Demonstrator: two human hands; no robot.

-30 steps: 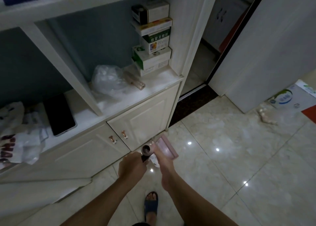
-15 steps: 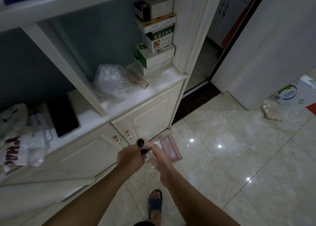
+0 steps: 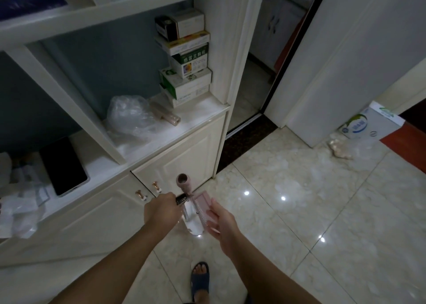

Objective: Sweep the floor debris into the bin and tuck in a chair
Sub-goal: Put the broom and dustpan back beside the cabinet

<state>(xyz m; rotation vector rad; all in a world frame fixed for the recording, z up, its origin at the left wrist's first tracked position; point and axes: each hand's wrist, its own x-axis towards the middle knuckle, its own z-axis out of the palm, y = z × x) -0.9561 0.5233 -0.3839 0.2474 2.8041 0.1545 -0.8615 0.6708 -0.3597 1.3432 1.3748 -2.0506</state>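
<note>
The left hand (image 3: 162, 208) is clenched around a dark handle (image 3: 182, 198), with a pink handle end (image 3: 183, 181) just beyond it. The right hand (image 3: 222, 220) hangs released, fingers spread, beside the pink dustpan (image 3: 202, 205) near the cabinet (image 3: 184, 156). Crumpled debris (image 3: 340, 147) lies far right on the floor (image 3: 299, 211)

Stacked medicine boxes (image 3: 184, 57), a plastic bag (image 3: 129, 117) and a phone (image 3: 63, 165) (screen dark) sit on the shelf (image 3: 202, 110).

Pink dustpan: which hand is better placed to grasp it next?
Probably the right hand: it is open and empty, beside the pink dustpan. The left hand is closed on a dark handle.
</note>
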